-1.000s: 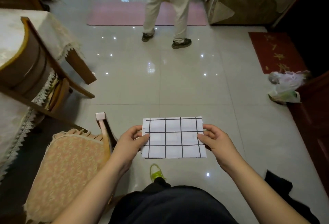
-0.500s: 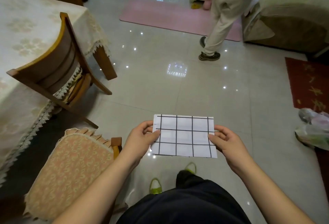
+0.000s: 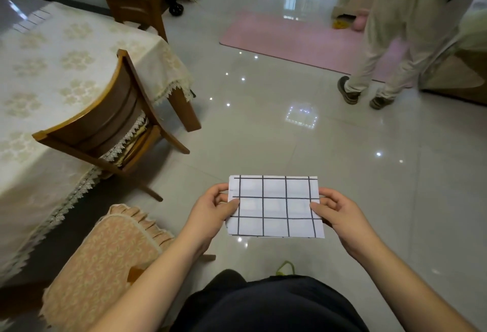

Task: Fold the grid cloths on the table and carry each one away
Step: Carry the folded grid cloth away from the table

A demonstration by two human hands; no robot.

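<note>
Item: folded grid cloth [image 3: 275, 206], white, black lines, compact rectangle, held level over tiled floor [image 3: 263, 134], well apart from surface [image 3: 52, 73] at left. Left hand [image 3: 210, 210] pinched left edge, thumb on top; right hand [image 3: 340, 213] pinched right edge likewise. Step, as I judged: folding done, carrying underway. Next move called for steady two-hand hold, clear path past wooden chair [image 3: 110, 123] and standing person [image 3: 390, 41].
</note>
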